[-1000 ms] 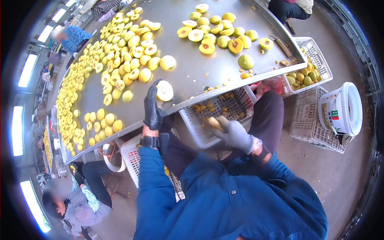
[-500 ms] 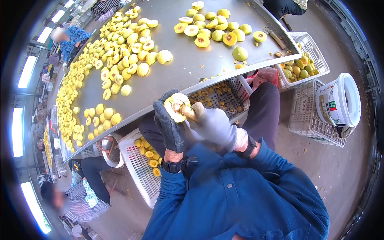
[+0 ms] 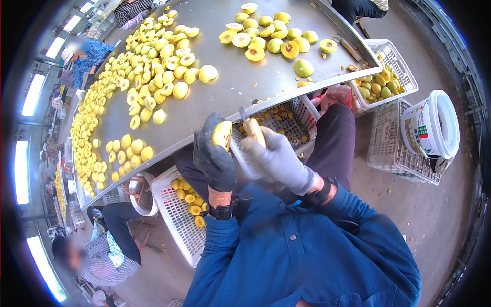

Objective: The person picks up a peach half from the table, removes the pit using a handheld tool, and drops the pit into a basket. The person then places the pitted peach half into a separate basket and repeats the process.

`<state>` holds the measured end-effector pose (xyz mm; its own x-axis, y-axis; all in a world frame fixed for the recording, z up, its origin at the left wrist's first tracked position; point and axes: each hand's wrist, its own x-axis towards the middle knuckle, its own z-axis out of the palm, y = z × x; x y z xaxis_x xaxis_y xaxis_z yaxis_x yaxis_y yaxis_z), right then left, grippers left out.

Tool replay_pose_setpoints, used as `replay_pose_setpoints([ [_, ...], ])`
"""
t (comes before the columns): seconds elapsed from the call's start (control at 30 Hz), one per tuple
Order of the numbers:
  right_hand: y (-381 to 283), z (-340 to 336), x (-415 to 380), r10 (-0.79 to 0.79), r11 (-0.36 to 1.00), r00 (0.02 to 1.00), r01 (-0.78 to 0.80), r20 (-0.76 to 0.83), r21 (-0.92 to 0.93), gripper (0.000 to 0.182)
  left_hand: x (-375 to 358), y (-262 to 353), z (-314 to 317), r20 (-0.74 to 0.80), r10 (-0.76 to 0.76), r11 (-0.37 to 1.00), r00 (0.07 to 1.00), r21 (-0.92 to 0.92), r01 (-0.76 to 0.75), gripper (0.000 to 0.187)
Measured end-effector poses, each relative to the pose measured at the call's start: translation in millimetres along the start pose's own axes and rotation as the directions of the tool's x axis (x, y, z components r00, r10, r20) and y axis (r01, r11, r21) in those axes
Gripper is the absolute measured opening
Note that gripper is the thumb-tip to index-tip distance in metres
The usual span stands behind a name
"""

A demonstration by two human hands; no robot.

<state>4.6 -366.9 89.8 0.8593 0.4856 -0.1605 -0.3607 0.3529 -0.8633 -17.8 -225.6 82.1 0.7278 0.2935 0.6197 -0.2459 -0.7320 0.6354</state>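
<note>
Though near, tool [image 3: 254, 132] (now) off fruit [image 3: 222, 134]

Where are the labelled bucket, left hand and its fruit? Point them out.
Labelled bucket [image 3: 418, 123], head view: outer wall.
Left hand [image 3: 216, 159], head view: middle of dark glove.
Held fruit [image 3: 221, 134], head view: yellow side.

Bright windows [image 3: 22, 172] glare at left; distorted edges darken to black.

black glove [image 3: 215, 159], grey glove [image 3: 280, 159], yellow fruit half [image 3: 222, 134], blue shirt [image 3: 312, 250]
</note>
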Motion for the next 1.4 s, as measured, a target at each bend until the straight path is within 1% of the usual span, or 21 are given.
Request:
replay_pose_setpoints([
  [0.1, -11.9, -2.0, -0.6, 0.107, 0.981, 0.99, -0.119, 0.088, 0.153, 0.028, 4.5, -2.3, -5.3, 0.126, 0.295, 0.939, 0.947, 0.143, -0.312, 0.051],
  [0.13, -14.0, -1.8, -1.6, 0.13, 0.973, 0.986, -0.147, 0.104, 0.177, 0.027, 5.4, 3.3, -9.0, 0.191, 0.279, 0.932, 0.941, 0.183, -0.314, 0.057],
  [0.23, -11.3, -4.0, -1.8, 0.193, 0.944, 0.969, -0.226, 0.151, 0.241, 0.027, 9.2, 5.1, -8.8, 0.222, 0.356, 0.875, 0.908, 0.261, -0.407, 0.072],
  [0.33, -9.0, -9.3, -2.5, 0.257, 0.905, 0.947, -0.305, 0.192, 0.296, 0.024, 9.2, 3.3, -11.0, 0.204, 0.365, 0.883, 0.908, 0.232, -0.407, 0.075],
  [0.43, -23.7, -6.3, -2.9, 0.294, 0.9, 0.939, -0.334, 0.176, 0.281, 0.019, 9.2, 5.8, -11.5, 0.195, 0.376, 0.88, 0.906, 0.232, -0.415, 0.075],
  [0.53, -15.9, -3.0, 1.2, 0.212, 0.925, 0.97, -0.238, 0.116, 0.295, 0.018, 4.0, 1.2, -6.9, 0.176, 0.403, 0.901, 0.898, 0.095, -0.424, 0.058],
  [0.57, -6.5, -2.5, 3.2, 0.041, 0.991, 0.999, -0.044, 0.026, 0.127, 0.018, 1.0, 5.8, -4.1, 0.148, 0.256, 0.963, 0.955, 0.052, -0.266, 0.057],
  [0.6, 7.6, -3.3, 5.9, -0.146, 0.988, 0.989, 0.144, -0.031, -0.061, 0.018, -3.6, 14.4, 0.6, 0.126, 0.101, 0.995, 0.987, 0.004, -0.102, 0.055],
  [0.63, 14.0, -12.0, 7.1, -0.245, 0.911, 0.969, 0.23, -0.001, -0.343, 0.019, -8.4, 21.5, 4.4, 0.112, -0.058, 0.997, 0.992, -0.047, 0.063, 0.054],
  [0.67, 18.5, -19.5, 8.0, -0.342, 0.75, 0.939, 0.292, 0.03, -0.594, 0.02, -12.3, 23.8, 6.2, 0.075, -0.328, 0.821, 0.942, -0.471, 0.323, 0.058],
  [0.7, 22.5, -25.3, 7.8, -0.335, 0.723, 0.941, 0.293, 0.053, -0.626, 0.021, -13.0, 21.9, 8.4, 0.094, -0.487, 0.617, 0.869, -0.666, 0.418, 0.058],
  [0.73, 27.5, -27.6, 4.7, -0.322, 0.698, 0.944, 0.289, 0.073, -0.655, 0.022, -13.3, 19.6, 5.7, 0.125, -0.539, 0.535, 0.833, -0.713, 0.453, 0.058],
  [0.77, 30.1, -27.3, 1.3, -0.309, 0.672, 0.947, 0.285, 0.091, -0.683, 0.024, -11.8, 15.2, 3.2, 0.149, -0.569, 0.481, 0.809, -0.737, 0.475, 0.059],
  [0.8, 30.3, -26.5, -1.7, -0.343, 0.584, 0.933, 0.304, 0.111, -0.752, 0.029, -9.1, 11.4, 1.9, 0.166, -0.58, 0.462, 0.797, -0.739, 0.49, 0.059],
  [0.9, 31.2, -18.7, -1.5, -0.468, 0.38, 0.863, 0.389, 0.188, -0.839, 0.03, -8.8, 10.0, 3.8, 0.127, -0.575, 0.53, 0.809, -0.695, 0.486, 0.06],
  [0.93, 33.9, -18.5, 0.2, -0.476, 0.338, 0.855, 0.394, 0.206, -0.855, 0.03, -8.5, 10.4, 5.0, 0.113, -0.57, 0.552, 0.814, -0.681, 0.481, 0.06],
  [1.03, 40.8, -19.3, 4.4, -0.489, 0.323, 0.846, 0.404, 0.214, -0.856, 0.028, -8.7, 11.7, 6.9, 0.082, -0.557, 0.604, 0.826, -0.643, 0.471, 0.061],
  [1.13, 36.5, -14.0, 2.1, -0.445, 0.339, 0.877, 0.352, 0.181, -0.872, 0.029, -10.4, 12.7, 10.0, 0.068, -0.55, 0.637, 0.833, -0.611, 0.471, 0.062],
  [1.23, 37.2, -13.9, 2.5, -0.429, 0.377, 0.885, 0.358, 0.182, -0.854, 0.029, -11.5, 15.8, 14.7, 0.05, -0.535, 0.675, 0.843, -0.575, 0.462, 0.063],
  [1.33, 33.1, -16.1, 2.6, -0.336, 0.365, 0.922, 0.317, 0.193, -0.876, 0.028, -10.9, 17.1, 18.0, 0.032, -0.506, 0.725, 0.862, -0.526, 0.445, 0.063],
  [1.4, 36.9, -19.2, 4.7, -0.372, 0.374, 0.907, 0.342, 0.199, -0.862, 0.028, -12.1, 15.1, 17.7, 0.033, -0.499, 0.751, 0.866, -0.482, 0.451, 0.063],
])
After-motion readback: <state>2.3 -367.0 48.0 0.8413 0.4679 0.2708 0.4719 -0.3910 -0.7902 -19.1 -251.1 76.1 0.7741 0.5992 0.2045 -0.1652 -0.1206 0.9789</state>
